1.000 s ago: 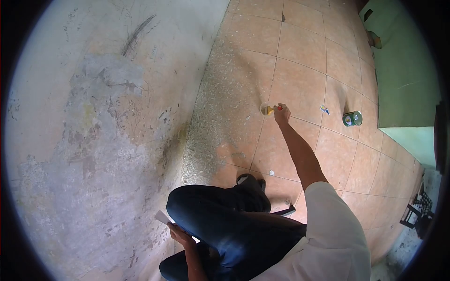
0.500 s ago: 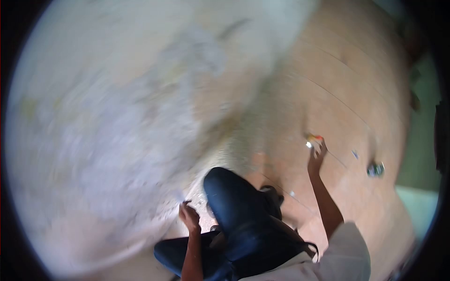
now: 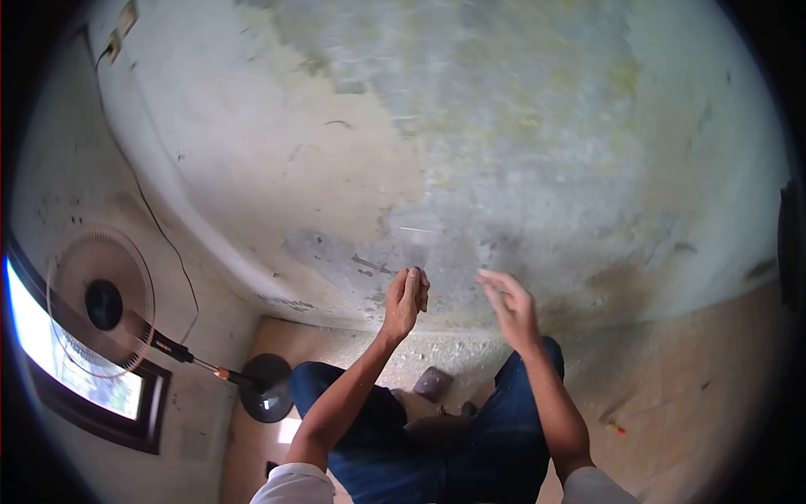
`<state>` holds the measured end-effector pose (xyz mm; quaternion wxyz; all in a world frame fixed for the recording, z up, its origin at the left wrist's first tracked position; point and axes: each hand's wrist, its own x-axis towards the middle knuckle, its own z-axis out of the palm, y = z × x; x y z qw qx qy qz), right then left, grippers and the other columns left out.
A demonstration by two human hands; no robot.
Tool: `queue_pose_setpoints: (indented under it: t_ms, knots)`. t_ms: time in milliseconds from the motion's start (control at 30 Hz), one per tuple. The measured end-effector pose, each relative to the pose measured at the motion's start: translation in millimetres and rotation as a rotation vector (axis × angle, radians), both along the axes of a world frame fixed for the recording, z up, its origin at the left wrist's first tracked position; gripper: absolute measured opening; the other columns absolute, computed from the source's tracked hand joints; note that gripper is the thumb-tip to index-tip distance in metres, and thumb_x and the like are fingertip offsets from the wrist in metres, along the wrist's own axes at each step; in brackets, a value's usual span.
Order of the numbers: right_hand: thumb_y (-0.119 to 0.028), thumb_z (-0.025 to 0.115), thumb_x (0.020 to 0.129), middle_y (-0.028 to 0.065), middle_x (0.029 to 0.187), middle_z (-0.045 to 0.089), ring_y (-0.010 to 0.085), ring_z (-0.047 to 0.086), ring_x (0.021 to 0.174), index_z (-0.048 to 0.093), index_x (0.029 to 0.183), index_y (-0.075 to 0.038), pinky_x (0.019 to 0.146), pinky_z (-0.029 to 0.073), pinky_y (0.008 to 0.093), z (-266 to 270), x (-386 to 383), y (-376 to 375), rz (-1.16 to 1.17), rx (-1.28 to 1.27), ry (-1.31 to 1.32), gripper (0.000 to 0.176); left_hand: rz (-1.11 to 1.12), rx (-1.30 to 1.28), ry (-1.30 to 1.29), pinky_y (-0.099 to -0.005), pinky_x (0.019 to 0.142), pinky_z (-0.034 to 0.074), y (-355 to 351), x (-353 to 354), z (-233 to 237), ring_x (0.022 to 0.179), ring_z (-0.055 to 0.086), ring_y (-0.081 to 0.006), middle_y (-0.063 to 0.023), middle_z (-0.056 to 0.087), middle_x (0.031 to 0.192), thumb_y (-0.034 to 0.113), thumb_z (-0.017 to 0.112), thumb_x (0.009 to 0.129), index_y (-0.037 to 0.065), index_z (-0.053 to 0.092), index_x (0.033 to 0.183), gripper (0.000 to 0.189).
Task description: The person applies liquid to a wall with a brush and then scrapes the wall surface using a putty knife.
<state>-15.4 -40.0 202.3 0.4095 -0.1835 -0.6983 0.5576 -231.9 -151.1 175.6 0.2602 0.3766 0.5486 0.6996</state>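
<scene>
I face a patchy plaster wall (image 3: 520, 160) and squat with my knees in dark trousers (image 3: 512, 428) below me. My left hand (image 3: 405, 298) is raised to the wall with its fingers pinched on a thin pale sheet (image 3: 417, 245), which blends into the grey patch behind it. My right hand (image 3: 510, 307) is held up beside it, a hand's width to the right. Its fingers are spread near the wall, and I see nothing in it.
A standing fan (image 3: 101, 307) leans at the left, its round base (image 3: 267, 388) on the floor by my left knee. A window (image 3: 59, 361) is at the far left and a cable (image 3: 159, 231) runs down the wall. A small red item (image 3: 617, 428) lies on the tiled floor at right.
The view swung from the floor up to the wall. My right hand left the small cup and red item on the tiles and rose beside my left hand, which lifted the sheet to the wall.
</scene>
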Motion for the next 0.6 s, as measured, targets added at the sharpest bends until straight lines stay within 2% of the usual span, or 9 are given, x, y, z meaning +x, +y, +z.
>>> queue_pose_setpoints:
  t_ms: [100,200,267,300,333,400,467,533,600]
  knots:
    - [-0.016,0.061,0.109,0.0134,0.128,0.072,0.0193,0.068,0.121,0.066,0.134,0.004,0.101,0.054,0.0329,12.1,-87.6,-8.7,0.054,0.006,-0.01,0.032,-0.063,0.026,-0.077,-0.0264,0.046,0.037,-12.4,-23.1,7.2,0.05,0.043,-0.0079,0.0019,0.047,0.065,0.038,0.043,0.117,0.007,0.056,0.094,0.041]
    - [-0.025,0.059,0.111,0.0139,0.123,0.074,0.0176,0.069,0.117,0.065,0.136,0.005,0.097,0.055,0.0319,10.9,-150.5,-3.8,0.151,-0.127,0.026,0.039,-0.123,0.065,-0.159,-0.0258,0.047,0.037,-11.9,-42.9,2.8,0.05,0.044,-0.0073,0.0019,0.049,0.065,0.033,0.043,0.117,0.005,0.057,0.097,0.037]
    - [-0.032,0.055,0.113,0.0151,0.115,0.076,0.0165,0.071,0.11,0.066,0.133,0.006,0.093,0.057,0.0311,6.4,-168.1,-5.7,0.16,-0.11,-0.282,0.044,-0.163,0.07,-0.174,-0.0261,0.047,0.037,-4.8,-50.0,2.4,0.05,0.046,-0.0073,0.0015,0.052,0.066,0.032,0.044,0.117,0.004,0.059,0.099,0.036]
    - [-0.033,0.052,0.114,0.0155,0.106,0.077,0.0173,0.074,0.101,0.067,0.126,0.007,0.088,0.058,0.0315,17.4,-173.1,-23.6,0.2,-0.22,-0.007,0.044,-0.133,0.064,-0.136,-0.0266,0.047,0.039,-0.6,-44.8,8.4,0.051,0.049,-0.008,0.0002,0.054,0.067,0.031,0.045,0.116,0.004,0.061,0.102,0.035]
    - [-0.033,0.052,0.114,0.0155,0.106,0.077,0.0173,0.074,0.101,0.067,0.126,0.007,0.088,0.058,0.0315,15.3,-182.3,-22.4,0.192,-0.213,-0.015,0.044,-0.103,0.056,-0.098,-0.0271,0.048,0.04,7.3,-39.7,10.7,0.053,0.052,-0.0086,-0.0011,0.057,0.069,0.029,0.046,0.116,0.003,0.062,0.104,0.033]
    - [-0.036,0.049,0.115,0.0135,0.101,0.076,0.0169,0.073,0.087,0.062,0.129,0.009,0.076,0.06,0.0329,6.7,-197.7,-18.5,0.071,-0.293,0.231,0.049,-0.078,0.055,-0.081,-0.0277,0.049,0.045,23.9,-35.7,10.9,0.055,0.057,-0.0103,-0.0034,0.061,0.072,0.027,0.048,0.116,0.002,0.063,0.104,0.032]
    - [-0.037,0.048,0.115,0.0133,0.096,0.076,0.0176,0.073,0.082,0.063,0.126,0.009,0.071,0.06,0.0322,11.0,-198.8,-3.6,0.022,-0.277,0.234,0.049,-0.081,0.04,-0.115,-0.0281,0.05,0.048,30.6,-34.6,19.6,0.057,0.059,-0.0112,-0.0042,0.062,0.072,0.026,0.048,0.115,0.0,0.062,0.105,0.031]
    - [-0.036,0.05,0.115,0.0135,0.095,0.076,0.0197,0.074,0.08,0.063,0.124,0.009,0.071,0.061,0.0332,29.5,-178.2,11.0,0.022,-0.279,0.029,0.048,-0.179,0.049,-0.199,-0.0285,0.05,0.049,38.7,-27.6,21.4,0.055,0.059,-0.0119,-0.0056,0.062,0.072,0.025,0.047,0.115,-0.002,0.061,0.105,0.032]
    - [-0.035,0.052,0.114,0.0125,0.093,0.075,0.0184,0.073,0.078,0.065,0.119,0.009,0.07,0.059,0.0328,19.6,-182.6,25.2,-0.01,-0.228,0.109,0.045,-0.144,0.034,-0.129,-0.029,0.049,0.048,49.9,-20.0,17.5,0.053,0.058,-0.0127,-0.0068,0.061,0.07,0.025,0.046,0.116,-0.003,0.059,0.103,0.033]
